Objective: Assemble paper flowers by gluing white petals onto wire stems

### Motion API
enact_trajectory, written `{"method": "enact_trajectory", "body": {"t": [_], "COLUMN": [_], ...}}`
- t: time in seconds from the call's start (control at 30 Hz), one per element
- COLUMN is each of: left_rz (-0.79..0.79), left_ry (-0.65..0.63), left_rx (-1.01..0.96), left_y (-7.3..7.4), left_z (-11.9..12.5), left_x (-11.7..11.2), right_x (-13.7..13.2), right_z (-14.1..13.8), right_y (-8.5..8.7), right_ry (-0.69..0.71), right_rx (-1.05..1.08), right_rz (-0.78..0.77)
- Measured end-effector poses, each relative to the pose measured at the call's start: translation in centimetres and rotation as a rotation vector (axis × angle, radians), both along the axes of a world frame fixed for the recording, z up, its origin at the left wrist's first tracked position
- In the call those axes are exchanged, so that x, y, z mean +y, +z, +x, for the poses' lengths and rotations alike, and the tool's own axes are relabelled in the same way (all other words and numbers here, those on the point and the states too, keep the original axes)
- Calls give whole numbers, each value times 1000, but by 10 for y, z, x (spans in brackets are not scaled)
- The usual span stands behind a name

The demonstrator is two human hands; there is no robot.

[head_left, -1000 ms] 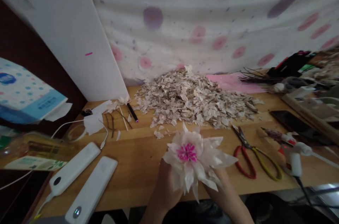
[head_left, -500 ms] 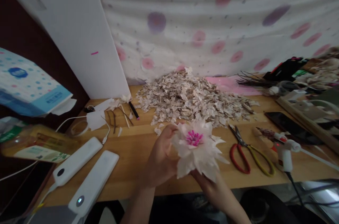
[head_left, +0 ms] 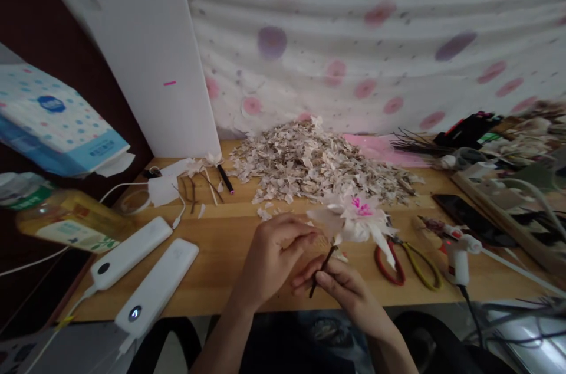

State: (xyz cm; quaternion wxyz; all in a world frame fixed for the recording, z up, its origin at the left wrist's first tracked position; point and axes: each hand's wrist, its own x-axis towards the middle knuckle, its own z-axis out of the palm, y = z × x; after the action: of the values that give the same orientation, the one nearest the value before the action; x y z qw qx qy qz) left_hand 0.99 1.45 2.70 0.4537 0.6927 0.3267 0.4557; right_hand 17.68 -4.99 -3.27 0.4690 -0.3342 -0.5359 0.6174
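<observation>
You're handling the white, pink-centred flower (head_left: 359, 223) above the wooden bench (head_left: 216, 268), right hand (head_left: 345, 284) pinching its thin dark stem (head_left: 328, 258), left hand (head_left: 274, 256) loosely curled, its contact unclear; the next move likely needs that stem steady.

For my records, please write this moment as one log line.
right hand: holds dark stem | left hand: near white flower | scissors: on table

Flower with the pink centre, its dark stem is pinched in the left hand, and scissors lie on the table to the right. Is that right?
Not quite. The head view shows the right hand pinching the dark stem, not the left hand. The flower is pink-centred, and scissors do lie on the table to the right.
</observation>
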Motion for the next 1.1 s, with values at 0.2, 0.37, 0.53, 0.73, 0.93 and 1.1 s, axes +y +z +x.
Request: {"method": "enact_trajectory", "body": {"t": [0.2,0.37,0.53,0.73,0.93,1.1], "left_rz": [48,-200,-416,-422,-447,-576], "left_ry": [214,34,-358,-41,429,339], "left_rx": [-228,-758,-866,-616,-705,-808], "left_y": [-3,9,20,-1,-7,-5], "left_z": [-12,-16,-17,-30,-65,-54], "left_x": [3,0,-13,-5,20,13], "right_x": [-5,-5,-4,-5,-4,8], "right_z": [0,-2,-3,3,10,-1], "right_y": [-3,-7,-8,-6,3,20], "right_ry": [39,91,101,91,-10,-220], "right_rx": [211,280,297,427,476,412], "right_rz": [-91,-128,-169,-216,-246,-186]}}
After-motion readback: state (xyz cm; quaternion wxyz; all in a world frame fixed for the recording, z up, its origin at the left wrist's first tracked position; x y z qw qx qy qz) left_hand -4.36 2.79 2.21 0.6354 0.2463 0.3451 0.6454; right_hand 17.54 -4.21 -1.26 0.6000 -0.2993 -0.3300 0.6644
